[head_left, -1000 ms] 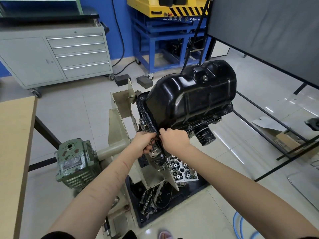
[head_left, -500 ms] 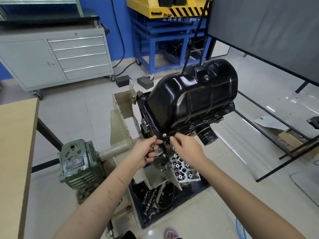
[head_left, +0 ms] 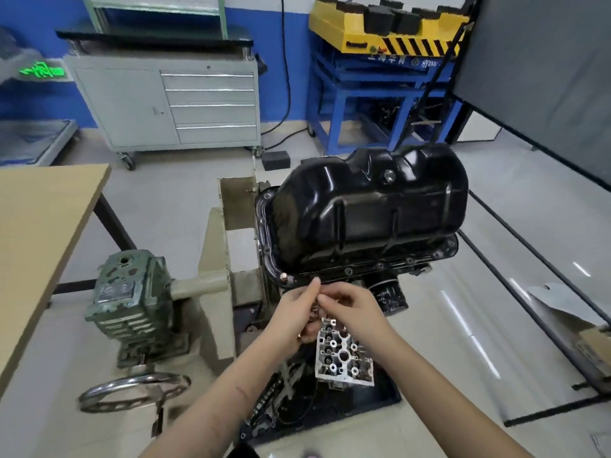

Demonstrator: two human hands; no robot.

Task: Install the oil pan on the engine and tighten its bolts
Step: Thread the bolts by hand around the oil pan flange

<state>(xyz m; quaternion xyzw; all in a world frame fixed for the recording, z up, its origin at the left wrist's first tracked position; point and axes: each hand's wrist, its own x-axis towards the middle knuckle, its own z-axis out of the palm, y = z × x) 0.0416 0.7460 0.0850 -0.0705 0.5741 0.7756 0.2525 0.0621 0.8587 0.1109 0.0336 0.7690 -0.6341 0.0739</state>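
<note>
Grey drawer cabinet [head_left: 172, 104], wooden table [head_left: 36, 233]

Both bare forearms reach forward and meet in the middle. The left hand [head_left: 295, 312] is cupped, palm turned inward, one finger pointing up. The right hand [head_left: 352, 309] lies just beside it, its fingers [head_left: 325, 300] pinched together against the left palm.

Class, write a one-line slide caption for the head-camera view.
Both hands, left hand and right hand, meet just below the glossy black oil pan seated on the stand-mounted engine.
</note>
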